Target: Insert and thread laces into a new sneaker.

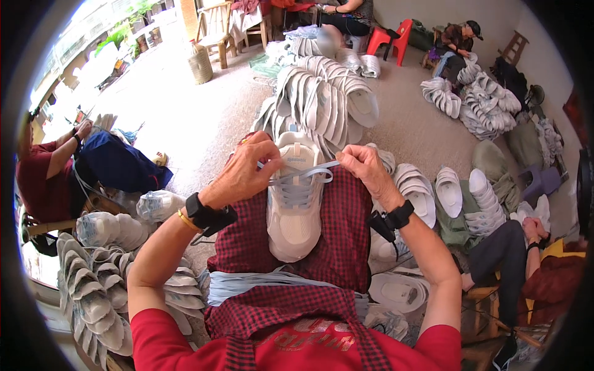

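Observation:
A white shoe upper [295, 229] rests on my lap, toe toward me, its light blue shoelace [297, 193] threaded across the lower eyelets. My left hand [250, 167] is closed at the tongue's left side, its fingers pinching one part of the lace. On the other side, my right hand [366, 170] pinches a lace end between thumb and fingertips, drawn out from the shoe. A loop of lace hangs near the right eyelets. Under the shoe lies my red-and-black checked apron [346, 235], with a bundle of loose blue laces [272, 285] across it near my waist.
Stacked shoe uppers [312, 102] stand just beyond my knees. More piles [93, 297] lie at my left, and further uppers [411, 191] at my right. People sit working on both sides and at the back. A red plastic chair [396, 40] stands far off.

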Tool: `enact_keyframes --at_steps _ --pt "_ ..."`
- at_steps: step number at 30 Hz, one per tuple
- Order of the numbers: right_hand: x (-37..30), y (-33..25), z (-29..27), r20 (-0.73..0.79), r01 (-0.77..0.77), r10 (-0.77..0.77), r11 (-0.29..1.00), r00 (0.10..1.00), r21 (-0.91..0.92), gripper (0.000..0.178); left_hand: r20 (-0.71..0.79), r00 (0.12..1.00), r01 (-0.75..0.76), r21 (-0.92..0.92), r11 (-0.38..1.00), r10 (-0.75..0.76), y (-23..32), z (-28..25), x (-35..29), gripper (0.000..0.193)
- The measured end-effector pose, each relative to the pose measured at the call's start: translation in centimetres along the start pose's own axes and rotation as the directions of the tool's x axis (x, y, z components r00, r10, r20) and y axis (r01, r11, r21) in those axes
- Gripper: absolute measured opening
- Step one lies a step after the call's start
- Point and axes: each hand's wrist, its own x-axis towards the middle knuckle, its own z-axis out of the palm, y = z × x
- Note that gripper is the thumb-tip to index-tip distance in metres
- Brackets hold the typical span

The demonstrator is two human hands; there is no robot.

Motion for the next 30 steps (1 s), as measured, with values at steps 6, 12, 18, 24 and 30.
enact_keyframes --at_steps 6,12,18,24,30 --pt "-0.4 0.2 -3.4 -0.143 -0.052 0.088 0.97 0.986 0.237 0.025 -0.036 0.999 0.031 0.303 0.953 -0.021 -5.7 -3.2 -3.2 0.006" --pt "-0.8 -1.3 -5.6 -0.124 -0.098 0.089 0.993 0.988 -0.072 0.025 -0.1 0.986 0.153 0.261 0.953 -0.131 -7.0 -4.5 -4.7 0.006" --pt "-1.4 -1.3 -2.8 0.015 0.163 -0.198 0.761 0.98 -0.628 0.048 -0.268 0.963 0.032 0.097 0.995 -0.005 -3.7 -1.7 -3.4 0.02" --pt "-2.2 -2.6 3.4 0.13 0.302 -0.291 0.693 0.948 -0.655 0.025 -0.114 0.993 -0.018 0.047 0.999 0.023 -1.2 -0.5 -3.0 0.028" --pt "-2.4 -4.9 3.0 0.242 0.362 -0.274 0.783 0.931 -0.505 0.014 -0.069 0.998 -0.002 0.056 0.998 0.006 -1.2 0.5 -3.2 0.029"
